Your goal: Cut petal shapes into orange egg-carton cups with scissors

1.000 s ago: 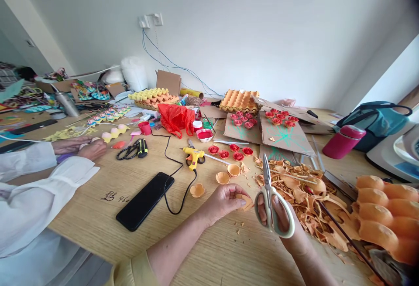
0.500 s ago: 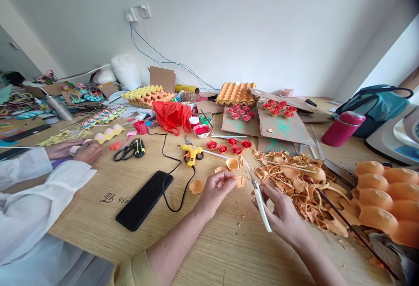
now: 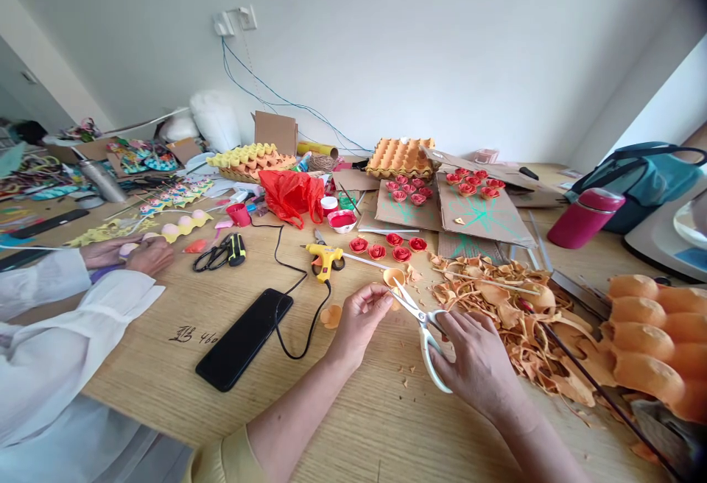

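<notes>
My left hand (image 3: 361, 321) is closed in a pinch on a small piece of orange egg carton, now mostly hidden behind its fingertips and the blades. White-handled scissors (image 3: 422, 317) sit in my right hand (image 3: 476, 356), its fingers through the loops. Their blades are parted and reach the left fingertips, at the piece. Just beyond stands an orange carton cup (image 3: 394, 277). To the left of my left hand lies a petal-shaped carton cup (image 3: 331, 316) on the wooden table (image 3: 342, 424).
A yellow glue gun (image 3: 325, 261) with a black cord and a phone (image 3: 244, 339) lie left. Carton scraps (image 3: 497, 291) and an orange egg tray (image 3: 644, 336) are at right. Red carton roses (image 3: 402, 254) sit beyond. A co-worker's hands (image 3: 149, 255) work at far left.
My right hand has turned the scissors, so the blades now point up-left to the left fingertips with their handles spread. The carton piece shows less than before.
</notes>
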A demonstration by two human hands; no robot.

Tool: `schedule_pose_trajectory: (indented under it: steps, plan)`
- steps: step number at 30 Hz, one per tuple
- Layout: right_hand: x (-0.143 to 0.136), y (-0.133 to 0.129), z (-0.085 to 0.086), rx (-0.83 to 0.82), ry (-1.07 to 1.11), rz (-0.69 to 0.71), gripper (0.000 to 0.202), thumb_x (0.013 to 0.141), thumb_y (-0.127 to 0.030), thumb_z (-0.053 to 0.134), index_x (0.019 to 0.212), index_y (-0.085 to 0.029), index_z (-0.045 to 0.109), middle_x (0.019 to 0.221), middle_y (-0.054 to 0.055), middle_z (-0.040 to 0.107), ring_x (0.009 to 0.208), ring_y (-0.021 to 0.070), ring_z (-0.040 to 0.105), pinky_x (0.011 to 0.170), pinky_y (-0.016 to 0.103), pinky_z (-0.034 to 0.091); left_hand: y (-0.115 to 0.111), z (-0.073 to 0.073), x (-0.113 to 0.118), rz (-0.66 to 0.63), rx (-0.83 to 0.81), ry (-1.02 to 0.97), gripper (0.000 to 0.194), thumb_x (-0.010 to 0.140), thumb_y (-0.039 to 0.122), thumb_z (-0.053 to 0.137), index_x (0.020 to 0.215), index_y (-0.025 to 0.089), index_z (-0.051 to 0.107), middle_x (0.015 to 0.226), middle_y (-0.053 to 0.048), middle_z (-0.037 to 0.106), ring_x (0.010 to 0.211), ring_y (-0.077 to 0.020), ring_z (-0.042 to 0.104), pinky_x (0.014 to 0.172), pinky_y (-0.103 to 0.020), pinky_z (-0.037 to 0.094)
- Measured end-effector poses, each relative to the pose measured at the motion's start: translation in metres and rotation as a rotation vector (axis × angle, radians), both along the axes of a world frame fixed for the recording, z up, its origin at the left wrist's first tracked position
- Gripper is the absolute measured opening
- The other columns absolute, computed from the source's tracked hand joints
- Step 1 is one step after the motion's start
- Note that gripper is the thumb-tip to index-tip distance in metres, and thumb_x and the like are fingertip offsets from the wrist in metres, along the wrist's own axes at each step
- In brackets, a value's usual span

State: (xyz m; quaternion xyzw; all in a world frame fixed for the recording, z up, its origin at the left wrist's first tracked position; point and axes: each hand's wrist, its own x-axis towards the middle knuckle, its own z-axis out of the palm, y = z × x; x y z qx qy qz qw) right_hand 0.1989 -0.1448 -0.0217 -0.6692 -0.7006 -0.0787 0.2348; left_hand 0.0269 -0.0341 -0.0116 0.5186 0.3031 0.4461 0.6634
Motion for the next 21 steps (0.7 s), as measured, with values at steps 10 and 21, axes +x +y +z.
schedule_pose_trajectory:
  steps: [10, 21]
  plan:
    - [-0.001, -0.001, 0.002, 0.044, -0.057, -0.004, 0.016, 0.089, -0.035, 0.062, 0.095, -0.021, 0.058, 0.088, 0.005, 0.068, 0.086, 0.0253, 0.064, 0.093, 0.042, 0.035, 0.003, -0.003, -0.001, -0.052, 0.099, 0.1, 0.02, 0.078, 0.035, 0.072, 0.078, 0.016, 0.066, 0.068, 0.002, 0.056, 0.06, -0.0088, 0.044, 0.06, -0.023, 0.037]
    - [-0.002, -0.003, 0.006, 0.01, -0.099, -0.011, 0.021, 0.089, -0.039, 0.062, 0.098, -0.02, 0.058, 0.093, 0.007, 0.068, 0.09, 0.0278, 0.063, 0.098, 0.047, 0.032, 0.004, -0.005, -0.002, -0.088, 0.175, 0.123, 0.022, 0.079, 0.038, 0.073, 0.08, 0.017, 0.068, 0.077, -0.001, 0.063, 0.07, -0.0121, 0.053, 0.068, -0.025, 0.041]
